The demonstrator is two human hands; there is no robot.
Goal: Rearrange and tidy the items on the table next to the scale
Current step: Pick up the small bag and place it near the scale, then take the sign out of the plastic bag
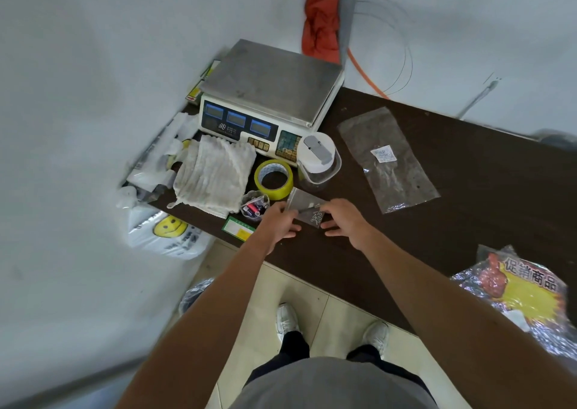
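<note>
A grey scale (268,87) stands at the back left of the dark table (468,171). In front of it lie a white cloth (212,177), a yellow tape roll (274,179), a clear jar with a white lid (318,158) and a small cup of batteries (254,207). A small clear bag with tiny metal parts (307,208) lies between my hands. My left hand (279,223) pinches its left edge, and my right hand (343,218) holds its right edge with fingers spread below.
A long clear plastic bag with a white label (387,158) lies to the right. A green-edged card (239,228) sits at the table's front edge. White smiley bags (168,230) hang off the left corner. A shiny printed bag (524,293) rests at the right front.
</note>
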